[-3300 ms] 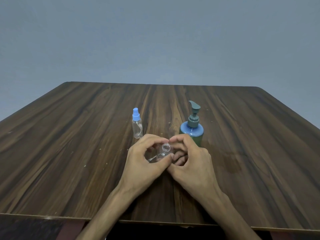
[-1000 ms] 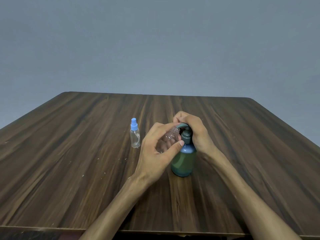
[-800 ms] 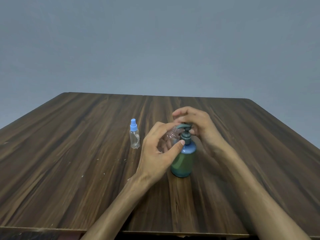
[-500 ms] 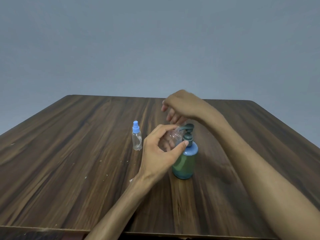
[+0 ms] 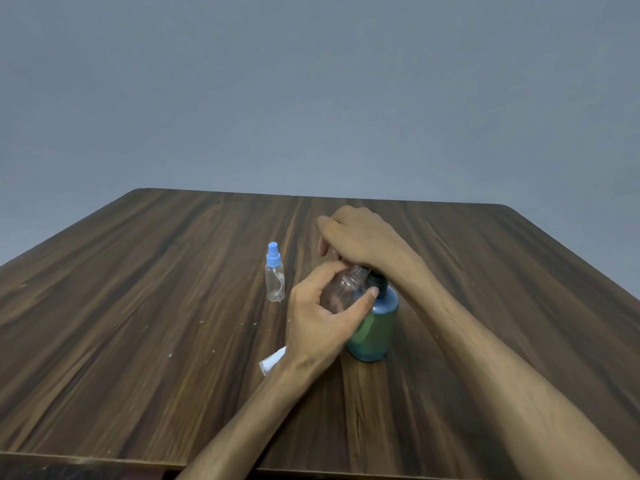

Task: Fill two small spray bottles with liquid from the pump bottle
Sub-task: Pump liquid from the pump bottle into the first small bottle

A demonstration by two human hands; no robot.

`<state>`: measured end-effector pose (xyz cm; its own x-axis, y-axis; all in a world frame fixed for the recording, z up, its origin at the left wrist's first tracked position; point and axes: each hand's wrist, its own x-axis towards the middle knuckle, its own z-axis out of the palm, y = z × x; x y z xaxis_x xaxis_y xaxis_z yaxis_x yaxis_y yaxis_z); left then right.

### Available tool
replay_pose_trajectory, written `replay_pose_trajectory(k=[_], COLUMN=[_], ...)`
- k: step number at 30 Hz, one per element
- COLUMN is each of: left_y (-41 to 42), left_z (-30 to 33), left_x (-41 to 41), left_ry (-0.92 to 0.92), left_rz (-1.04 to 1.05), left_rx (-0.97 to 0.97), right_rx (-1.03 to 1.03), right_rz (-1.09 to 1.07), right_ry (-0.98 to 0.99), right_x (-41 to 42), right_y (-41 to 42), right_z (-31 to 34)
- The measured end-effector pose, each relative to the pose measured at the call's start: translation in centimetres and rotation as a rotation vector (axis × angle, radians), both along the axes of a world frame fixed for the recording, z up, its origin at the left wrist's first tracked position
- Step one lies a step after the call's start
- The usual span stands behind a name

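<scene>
Dark wood-grain laminate bench (image 5: 145,306): flat, matte, speckled. I see right hand (image 5: 360,242), raised half a second ago, now down on pump head, fingers relaxed, pressing; dispensing likely starts. Green-blue rounded plastic pump bottle (image 5: 375,327) upright mid-bench. Left grip (image 5: 318,323) grasps clear uncapped small spray bottle (image 5: 343,291) at spout. Second clear bottle, blue cap (image 5: 275,271), stands left, unfilled.

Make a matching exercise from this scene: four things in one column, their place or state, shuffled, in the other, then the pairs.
Things:
1. capped spray bottle
2. open clear bottle
3. pump bottle
4. white cap

Places or states:
A. lying on the table by the left wrist
B. held in the left hand
C. standing alone, untouched
D. pressed from above by the right hand

Pairs: 1-C, 2-B, 3-D, 4-A
</scene>
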<state>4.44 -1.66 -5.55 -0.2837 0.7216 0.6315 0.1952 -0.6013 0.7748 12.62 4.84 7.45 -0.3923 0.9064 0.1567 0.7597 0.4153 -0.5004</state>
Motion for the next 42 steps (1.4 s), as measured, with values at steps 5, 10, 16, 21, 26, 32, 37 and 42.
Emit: replay_pose_trajectory(k=[5,10,16,21,26,32,37,42], left_y=[-0.3,-0.5,-0.3,-0.3,-0.3,-0.4,-0.5,-0.7], left_z=[0.5,0.9,0.2,-0.1,-0.1,0.0,0.4,1.0], left_x=[0.6,0.4,0.3,0.3,0.3,0.2,0.4,0.6], left_ry=[0.001,-0.004,-0.011,0.024,0.061,-0.014,-0.083,-0.109], left_rz=[0.006,-0.003,-0.004,0.024,0.024,0.008,-0.037,-0.041], left_rx=[0.028,0.069,0.06,0.03,0.019,-0.013,-0.024,-0.059], right_rx=[0.026,0.071,0.138,0.022,-0.229,-0.263,-0.217,-0.234], right_rz=[0.051,0.043,0.004,0.038,0.135,0.136,0.112,0.081], right_ry=[0.124,0.101,0.042,0.167,0.199,0.15,0.078,0.005], right_x=[0.4,0.5,0.1,0.6,1.3,2.1,2.0,1.9], right_y=[-0.4,-0.4,-0.5,-0.3,0.2,0.3,0.1,0.4], right_z=[0.7,0.8,-0.1,1.0,1.6,1.1,0.2,-0.5])
